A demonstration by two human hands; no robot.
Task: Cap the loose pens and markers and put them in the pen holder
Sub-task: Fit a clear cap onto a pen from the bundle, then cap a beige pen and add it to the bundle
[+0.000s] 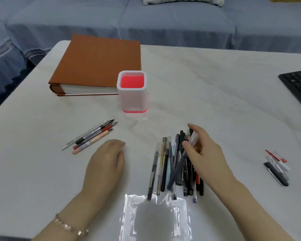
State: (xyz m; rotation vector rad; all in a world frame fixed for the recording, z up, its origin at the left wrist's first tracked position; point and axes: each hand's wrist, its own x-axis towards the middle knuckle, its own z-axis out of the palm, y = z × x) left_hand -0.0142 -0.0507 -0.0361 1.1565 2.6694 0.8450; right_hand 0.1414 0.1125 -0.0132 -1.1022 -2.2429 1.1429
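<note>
Glare patch [155,218] sat on the near edge of the white marble worktop [215,84], between both forearms. Bracelet [69,226] on the left wrist.

Right grip [203,153] was over the right side of the pen pile [163,171] at near centre, pinching a dark blue pen [178,168] between thumb and fingers. That pen was tilted, its clear-capped end pointing far-right and its tail over the pile.

Left grip [106,162] was released: palm down on the worktop left of the pile, fingers loosely curled, holding nothing. It was motion-blurred.

Pen holder [132,94] stood upright at mid-worktop. It was white with a pink interior and base band, stood beyond both grips and well apart from the pile, and sat just beside the near right corner of a brown album [97,63].

Four uncapped pens [90,136] lay side by side left of centre, tips pointing far-right toward the holder.

Small cluster of loose caps [276,166], red-white and black, lay near right, apart from the pile; I couldn't tell whether any were whole pens.

Black keyboard [299,86] was cut off at the right edge. Blue-covered sofa [146,23] was beyond the worktop.
</note>
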